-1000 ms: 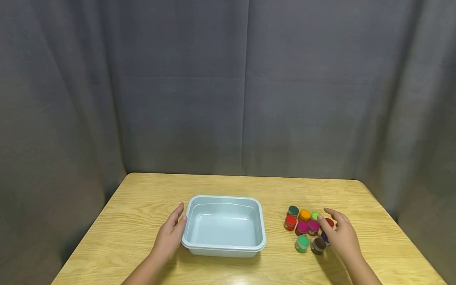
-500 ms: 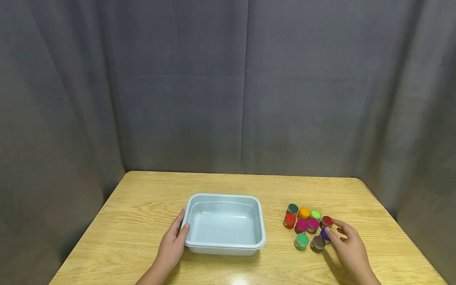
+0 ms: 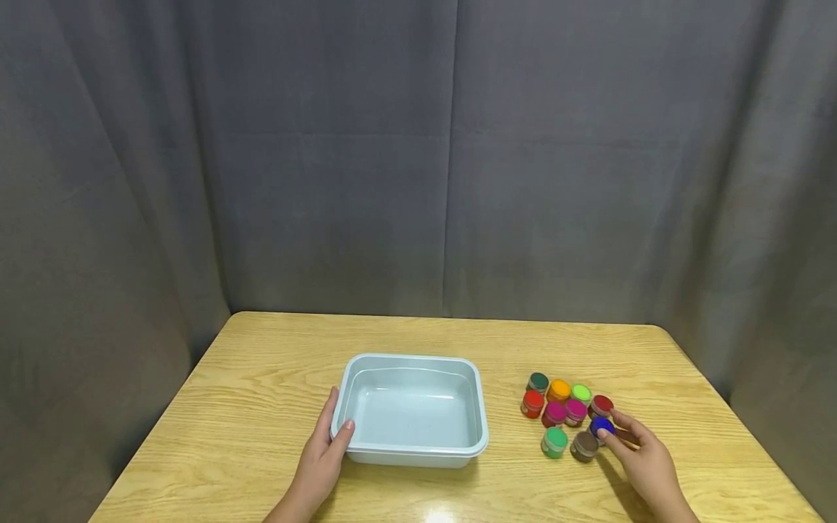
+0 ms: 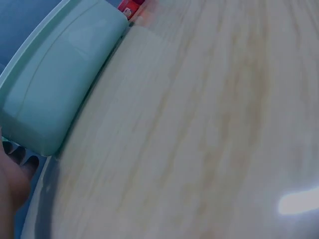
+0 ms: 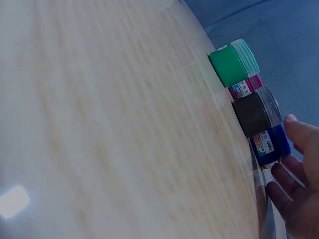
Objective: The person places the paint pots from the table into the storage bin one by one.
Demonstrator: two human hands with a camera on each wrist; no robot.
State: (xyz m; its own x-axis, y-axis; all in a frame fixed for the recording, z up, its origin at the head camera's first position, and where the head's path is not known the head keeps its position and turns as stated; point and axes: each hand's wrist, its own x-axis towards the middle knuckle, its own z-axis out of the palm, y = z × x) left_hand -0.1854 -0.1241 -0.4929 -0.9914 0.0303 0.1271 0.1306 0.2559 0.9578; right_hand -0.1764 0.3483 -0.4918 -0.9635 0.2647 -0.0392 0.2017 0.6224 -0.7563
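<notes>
My left hand (image 3: 319, 459) holds a pale blue plastic basin (image 3: 418, 450) by its left side, thumb over the rim and fingers along the outer wall. In the left wrist view, part of that hand (image 4: 12, 181) shows at the basin's corner (image 4: 55, 84). At the right, my right hand (image 3: 647, 465) pinches a blue-lidded paint jar (image 3: 602, 426) between thumb and fingers. The right wrist view has the thumb and fingers of the hand (image 5: 301, 184) at the blue jar (image 5: 269, 144), which stands behind a brown jar (image 5: 254, 112).
Around the blue jar stand a brown jar (image 3: 585, 446), a green jar (image 3: 554, 442), a dark red jar (image 3: 601, 407), two magenta jars, and red (image 3: 532, 404), orange (image 3: 559, 391), light green and dark green ones. Grey curtains (image 3: 340, 181) surround the wooden table (image 3: 229, 407).
My right hand has come down from above the jars to the blue one and pinches it. The left hand has moved in and taken hold of the basin's left side.
</notes>
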